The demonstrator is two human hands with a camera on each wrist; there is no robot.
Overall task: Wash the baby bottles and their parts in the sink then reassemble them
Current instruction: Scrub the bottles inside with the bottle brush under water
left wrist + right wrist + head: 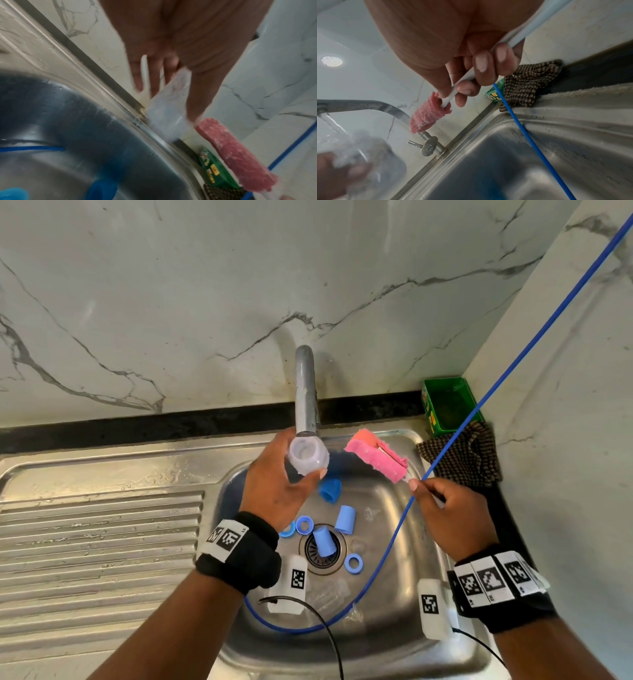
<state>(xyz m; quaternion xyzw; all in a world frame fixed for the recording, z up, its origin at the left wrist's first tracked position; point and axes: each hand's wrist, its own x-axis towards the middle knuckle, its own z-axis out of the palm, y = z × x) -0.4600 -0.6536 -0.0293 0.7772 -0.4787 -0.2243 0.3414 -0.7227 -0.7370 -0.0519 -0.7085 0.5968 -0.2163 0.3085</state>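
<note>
The stainless-steel sink consists of a basin on the right and a ribbed draining board on the left. A round drain strainer sits in the basin floor. Lying on the basin floor: three blue caps, one of them resting over the strainer, and three blue rings near the drain. Clear parts also lie there, too faint to identify. A blue cable loops across the basin. At the sink's far right corner, a checked cloth lies on the dark counter, touching a green box.
</note>
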